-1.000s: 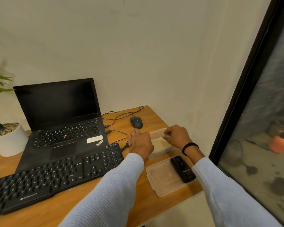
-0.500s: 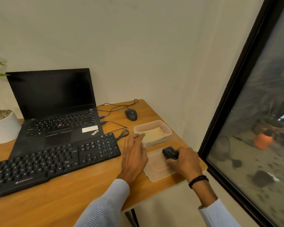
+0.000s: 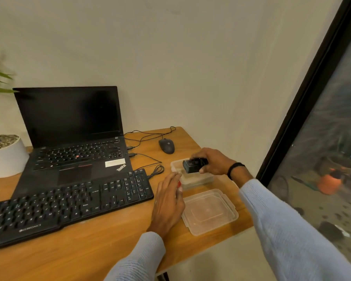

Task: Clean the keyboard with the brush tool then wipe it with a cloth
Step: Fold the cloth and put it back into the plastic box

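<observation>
My right hand (image 3: 215,161) is curled round the black brush tool (image 3: 192,166), fingers over its top and thumb beneath, and holds it in the air just above the clear plastic box (image 3: 199,180) at the far right of the desk (image 3: 109,240). The tool's blunt end points left. There is a black band (image 3: 234,168) on that wrist.

My left hand (image 3: 168,203) lies palm down on the desk between the keyboard (image 3: 69,203) and the box, fingers fairly straight and reaching up to the box's near left corner. A small bit of red (image 3: 179,184) shows at the fingertips; I cannot tell whether I am pinching it or only touching it.

The box's lid (image 3: 210,211) lies flat just near of the box, at the right edge of the desk. Something pale lies inside the box, too blurred to make out.

The keyboard stretches away to the left, with the open laptop (image 3: 75,159) just beyond it, its screen dark. A black mouse (image 3: 167,146) sits far of the box, its cable looping toward the laptop. A white plant pot (image 3: 6,159) stands at the far left.
</observation>
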